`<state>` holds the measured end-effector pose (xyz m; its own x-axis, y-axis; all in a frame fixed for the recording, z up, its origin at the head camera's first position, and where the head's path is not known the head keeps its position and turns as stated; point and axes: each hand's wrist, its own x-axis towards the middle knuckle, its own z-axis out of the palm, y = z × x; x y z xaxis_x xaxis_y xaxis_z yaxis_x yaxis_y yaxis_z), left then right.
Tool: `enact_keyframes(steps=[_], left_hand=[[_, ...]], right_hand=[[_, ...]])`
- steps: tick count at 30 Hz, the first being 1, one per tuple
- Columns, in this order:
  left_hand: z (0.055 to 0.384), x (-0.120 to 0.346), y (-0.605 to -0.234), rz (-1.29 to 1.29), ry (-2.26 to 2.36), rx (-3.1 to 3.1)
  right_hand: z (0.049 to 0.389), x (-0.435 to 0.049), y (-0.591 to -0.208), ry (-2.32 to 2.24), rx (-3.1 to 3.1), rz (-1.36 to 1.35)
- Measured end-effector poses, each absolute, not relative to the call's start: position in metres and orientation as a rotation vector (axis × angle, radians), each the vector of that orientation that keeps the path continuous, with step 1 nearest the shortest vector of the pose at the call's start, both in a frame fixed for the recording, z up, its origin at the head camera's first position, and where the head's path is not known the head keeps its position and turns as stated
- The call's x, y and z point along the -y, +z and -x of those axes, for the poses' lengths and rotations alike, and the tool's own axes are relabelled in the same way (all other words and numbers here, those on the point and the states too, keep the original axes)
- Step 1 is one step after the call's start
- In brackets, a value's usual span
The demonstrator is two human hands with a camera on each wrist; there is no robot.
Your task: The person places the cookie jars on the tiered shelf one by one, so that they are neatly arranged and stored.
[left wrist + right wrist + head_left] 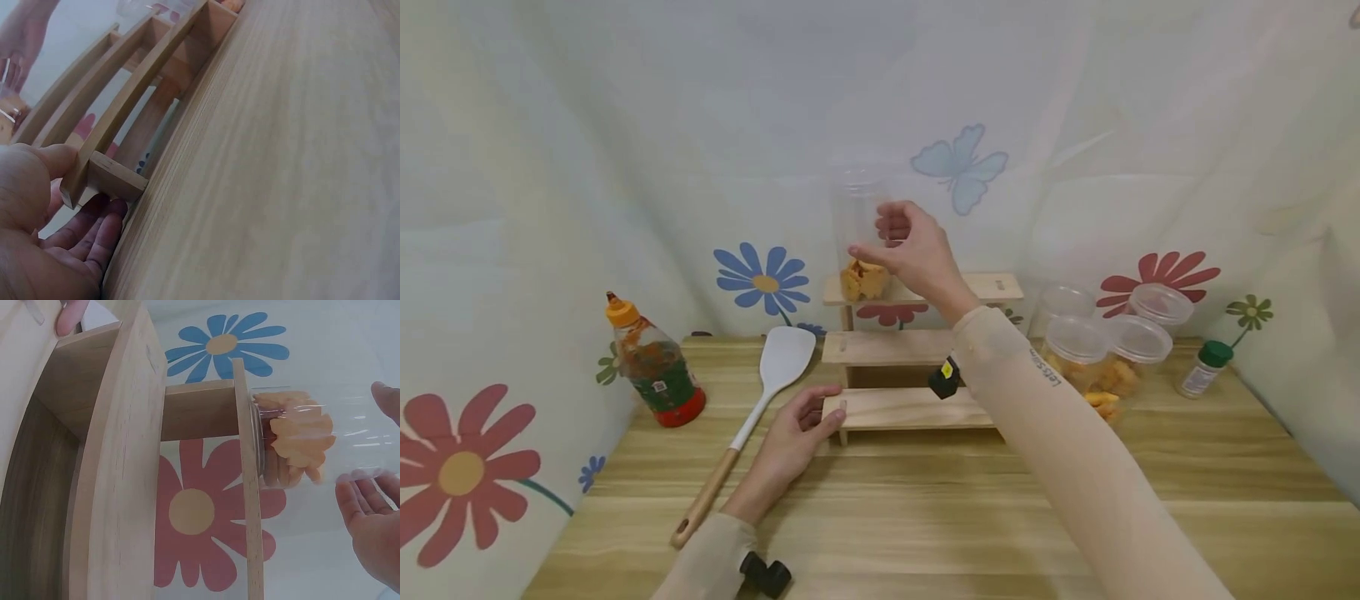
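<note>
A clear plastic jar (pixel 861 221) with orange-yellow snack pieces (pixel 297 437) in its bottom part stands on the top tier of a wooden three-tier shelf (pixel 917 408), near its left end. My right hand (pixel 917 250) holds the jar from the right, the thumb across its near side and the curved fingers at its other side. How firmly they press cannot be seen. Low down, my left hand (pixel 797 433) grips the left end of the bottom tier. In the left wrist view, the thumb lies over the board and the fingers are beneath it.
Several more clear jars (pixel 1078 337) of snacks stand right of the shelf, beside a small green-capped bottle (pixel 1206 367). On the left are a white spatula (pixel 786 358) with a wooden handle and a red sauce bottle (pixel 658 371). A patterned cloth (pixel 760 100) hangs behind the table.
</note>
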<state>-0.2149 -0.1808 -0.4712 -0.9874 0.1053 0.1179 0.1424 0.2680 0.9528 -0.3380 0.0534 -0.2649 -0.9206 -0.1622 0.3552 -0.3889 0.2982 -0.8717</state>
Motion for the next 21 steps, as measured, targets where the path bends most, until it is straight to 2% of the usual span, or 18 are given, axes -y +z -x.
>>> enact_keyframes(steps=[21], left_hand=[[0.2143, 0.1778, -0.4704, 0.232, -1.873, 2.461]], right_hand=[[0.3385, -0.0556, -0.2722, 1.634, 2.421, -0.563]])
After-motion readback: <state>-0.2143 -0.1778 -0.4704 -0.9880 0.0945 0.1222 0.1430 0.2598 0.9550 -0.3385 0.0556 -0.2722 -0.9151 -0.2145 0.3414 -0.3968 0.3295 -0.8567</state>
